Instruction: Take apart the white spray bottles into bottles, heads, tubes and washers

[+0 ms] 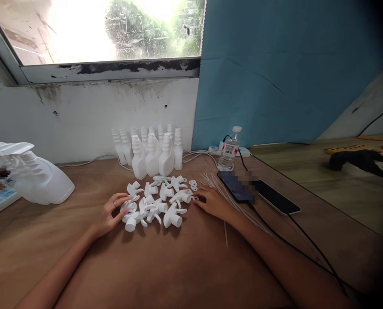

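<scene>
White trigger spray heads (pixel 162 201) lie in a loose heap on the brown table, pointing different ways. At the heap's left edge my left hand (pixel 114 212), with a ring on one finger, rests its parted fingers and thumb against the spray heads, gripping none of them. Several small white washers (pixel 193 184) lie at the heap's right side. There my right hand (pixel 212 201) has its thumb and a finger closing on a small white washer (pixel 195 198), partly hidden by the fingertips. Thin white tubes (pixel 223 191) lie just beyond that hand.
White spray bottles (pixel 152 154) stand upright behind the heap. More large white bottles (pixel 46 180) lie at the left by a power strip (pixel 4 199). To the right are a clear water bottle (pixel 229 150), two phones (pixel 275 195) and black cables (pixel 314 257).
</scene>
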The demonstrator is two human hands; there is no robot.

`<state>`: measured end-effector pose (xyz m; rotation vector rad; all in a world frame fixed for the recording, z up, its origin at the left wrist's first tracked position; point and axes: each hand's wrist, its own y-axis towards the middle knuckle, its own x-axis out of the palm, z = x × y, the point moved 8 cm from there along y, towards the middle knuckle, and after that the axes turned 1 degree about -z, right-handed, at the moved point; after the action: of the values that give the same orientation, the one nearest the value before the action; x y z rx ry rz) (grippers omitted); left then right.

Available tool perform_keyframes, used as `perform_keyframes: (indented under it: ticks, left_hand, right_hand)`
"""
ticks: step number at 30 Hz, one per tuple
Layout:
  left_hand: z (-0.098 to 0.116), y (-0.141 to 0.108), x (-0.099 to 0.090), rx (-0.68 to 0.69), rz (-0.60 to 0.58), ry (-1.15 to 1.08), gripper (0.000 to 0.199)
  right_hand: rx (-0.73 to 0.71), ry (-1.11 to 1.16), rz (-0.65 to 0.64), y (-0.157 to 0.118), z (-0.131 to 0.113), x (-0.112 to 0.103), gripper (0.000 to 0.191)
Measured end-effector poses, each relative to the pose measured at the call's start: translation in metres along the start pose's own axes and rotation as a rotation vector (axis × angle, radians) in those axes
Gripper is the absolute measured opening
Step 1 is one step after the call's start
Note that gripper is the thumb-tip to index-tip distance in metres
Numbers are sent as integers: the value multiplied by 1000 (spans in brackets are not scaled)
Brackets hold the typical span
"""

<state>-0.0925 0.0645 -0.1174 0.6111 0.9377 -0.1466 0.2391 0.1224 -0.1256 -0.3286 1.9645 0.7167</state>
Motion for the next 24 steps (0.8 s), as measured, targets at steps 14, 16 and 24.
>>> perform_keyframes:
  ticks: [14,16,24]
  left_hand:
    - [3,-6,-3,42,32,42,26]
    - [6,-7,-11,19,96,62,25]
    - [54,-20,-19,-95,505,-186,34]
  right_hand:
    - [-90,15,3,-1,-11,-4,8]
    - [-90,12,17,-2,-12,-6,11]
    - [-17,58,174,-1,-2,-22,30]
